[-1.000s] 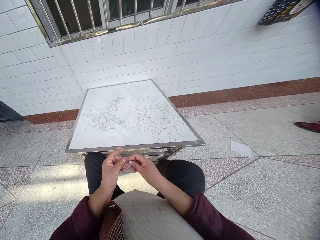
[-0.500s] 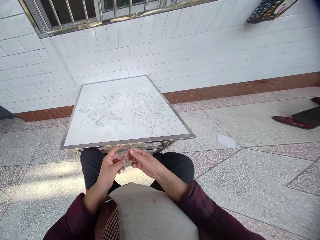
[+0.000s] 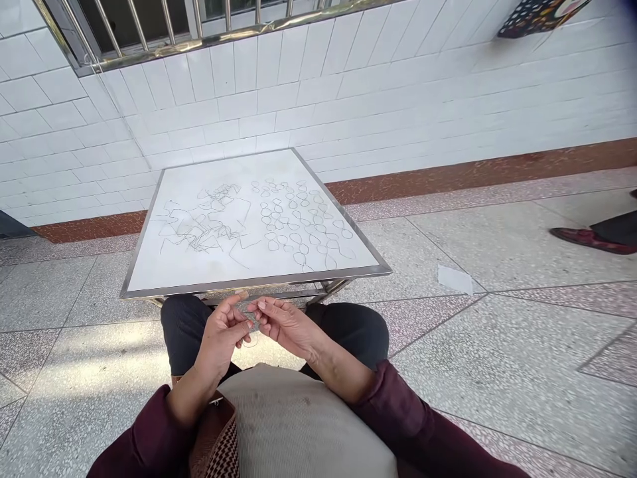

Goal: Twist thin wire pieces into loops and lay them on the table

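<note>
Over my lap, just in front of the table's near edge, my left hand (image 3: 225, 332) and my right hand (image 3: 284, 324) meet almost fingertip to fingertip. Thumb and fingers of each are closed in a pinch on a thin wire (image 3: 251, 340), of which a faint curve shows below the fingers; most of it is hidden or too fine to see. The left index finger points up and away. On the white tabletop (image 3: 174, 272) lie tangled, bent wires (image 3: 213, 232) at the left. At the right are several wires shaped into double loops (image 3: 303, 222).
A metal frame edges the table, which stands against a white tiled wall (image 3: 398, 113) below a barred window (image 3: 199, 26). To the right, a paper scrap (image 3: 454, 279) lies on the floor. Another person's shoe (image 3: 592, 240) shows at the far right. A patterned bag (image 3: 542, 18) hangs above.
My hands stay together at nearly the same spot, with small finger movements; the right fingertips have shifted slightly left. The view has turned a little. The wires on the table have not moved.
</note>
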